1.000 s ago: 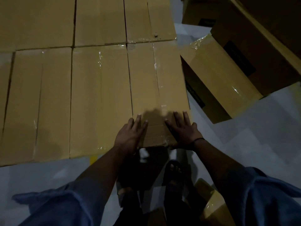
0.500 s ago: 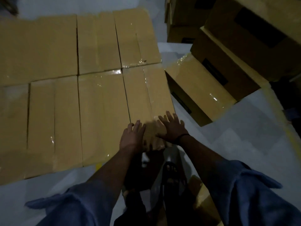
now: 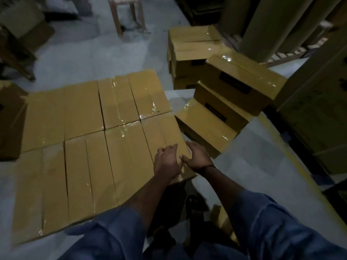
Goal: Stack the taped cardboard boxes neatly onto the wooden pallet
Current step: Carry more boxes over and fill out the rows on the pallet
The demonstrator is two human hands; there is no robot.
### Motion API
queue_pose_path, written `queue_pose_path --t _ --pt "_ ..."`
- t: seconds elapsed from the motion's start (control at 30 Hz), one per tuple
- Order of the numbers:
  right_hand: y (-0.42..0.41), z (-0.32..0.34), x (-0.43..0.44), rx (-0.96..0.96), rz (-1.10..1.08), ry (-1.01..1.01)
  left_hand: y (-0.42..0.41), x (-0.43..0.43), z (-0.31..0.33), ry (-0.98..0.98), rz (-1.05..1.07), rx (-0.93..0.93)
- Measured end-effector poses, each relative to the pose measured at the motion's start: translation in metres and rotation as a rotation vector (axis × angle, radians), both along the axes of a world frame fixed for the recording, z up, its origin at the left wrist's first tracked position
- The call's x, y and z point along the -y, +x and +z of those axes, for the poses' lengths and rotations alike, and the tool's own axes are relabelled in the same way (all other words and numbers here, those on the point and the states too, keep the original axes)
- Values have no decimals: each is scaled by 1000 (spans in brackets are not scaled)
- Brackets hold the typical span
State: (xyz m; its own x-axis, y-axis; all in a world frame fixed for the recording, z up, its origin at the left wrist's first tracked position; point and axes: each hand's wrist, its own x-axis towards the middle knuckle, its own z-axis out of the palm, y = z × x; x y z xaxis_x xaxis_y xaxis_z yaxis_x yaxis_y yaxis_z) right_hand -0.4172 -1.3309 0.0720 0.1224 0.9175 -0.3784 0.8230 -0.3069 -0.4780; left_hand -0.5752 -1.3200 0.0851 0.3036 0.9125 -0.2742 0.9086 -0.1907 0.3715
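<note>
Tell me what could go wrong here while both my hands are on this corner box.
1. The corner box sits at the layer's edge with the left hand and right hand on it; pushed crooked, it may slip off toward the foot just below.
2. The loose pile beside it is stacked askew; its top box might slide down.
3. Dark gaps between boxes suggest loose rows, so a next layer may sit unevenly.
</note>
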Motion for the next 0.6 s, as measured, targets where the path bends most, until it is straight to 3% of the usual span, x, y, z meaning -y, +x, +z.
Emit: queue_pose_path --t 0.2,0.6 --pt "18 47 8 13 -84 112 22 -7 44 50 -87 71" --pt "139 69 -41 135 -140 123 116 -68 56 29 -106 33"
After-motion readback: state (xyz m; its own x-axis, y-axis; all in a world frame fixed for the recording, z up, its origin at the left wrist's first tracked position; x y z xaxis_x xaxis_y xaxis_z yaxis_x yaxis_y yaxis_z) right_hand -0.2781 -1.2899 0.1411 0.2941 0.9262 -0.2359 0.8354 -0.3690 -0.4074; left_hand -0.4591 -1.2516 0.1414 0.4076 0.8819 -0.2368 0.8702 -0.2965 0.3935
